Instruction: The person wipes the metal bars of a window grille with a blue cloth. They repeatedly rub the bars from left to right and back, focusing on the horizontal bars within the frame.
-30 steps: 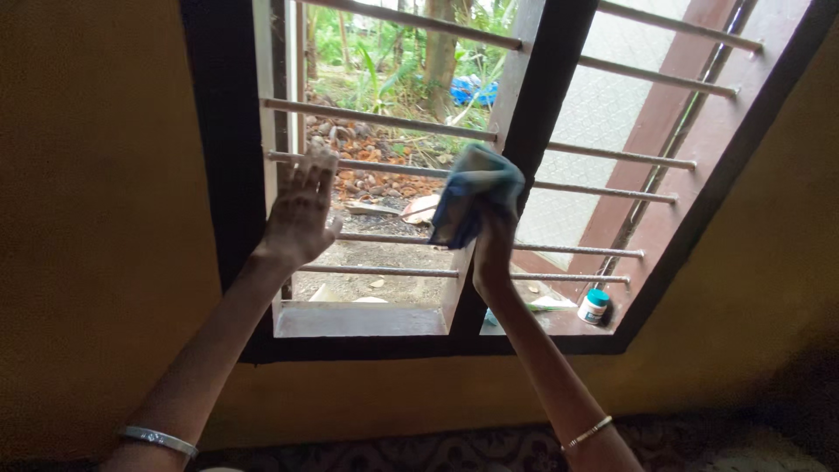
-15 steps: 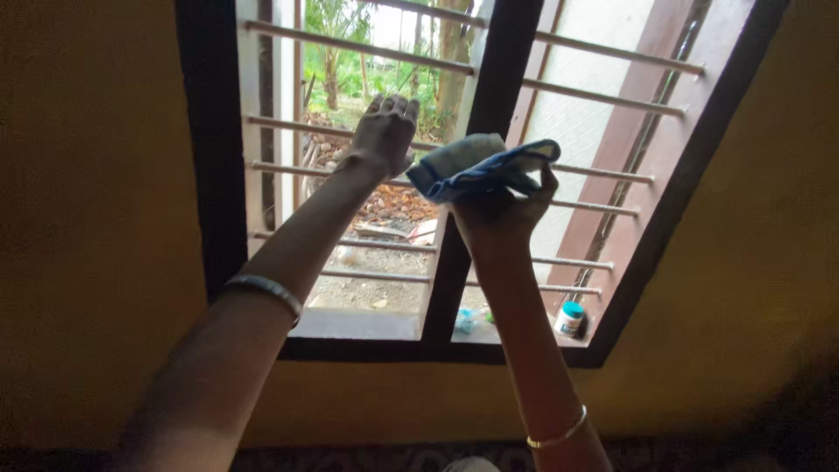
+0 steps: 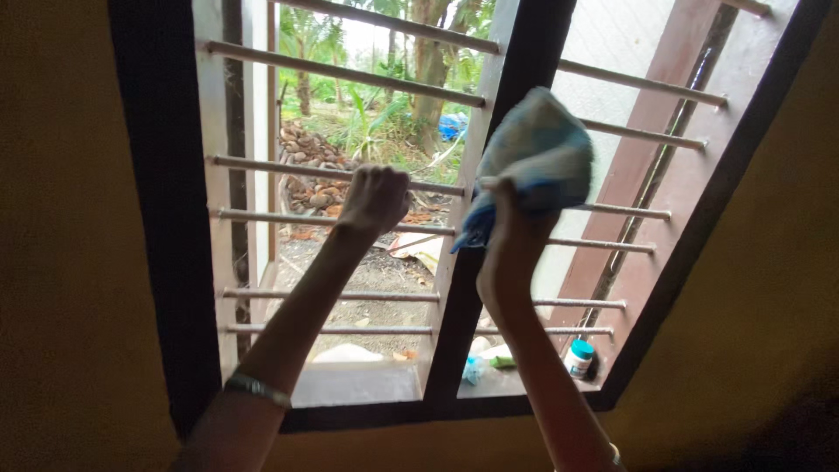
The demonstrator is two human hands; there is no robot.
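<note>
Our left hand [image 3: 376, 197] was closed in a fist around a pale horizontal metal window bar [image 3: 262, 164], in the left bay of the dark wooden window frame [image 3: 162, 218]. Our right hand [image 3: 516, 229] was clenched on a crumpled pale blue cloth [image 3: 540, 153], raised against the frame's central upright [image 3: 524, 96], beside the right bay's bars. Gaps between bars were narrow; open air lay only beyond them. The frame's top was cut off, and our right fingers were mostly hidden by cloth. We counted one small white jar with teal lid [image 3: 578, 358] on the sill [image 3: 358, 383], one bangle [image 3: 256, 389] on our left wrist; the sill's other small items were unclear.
</note>
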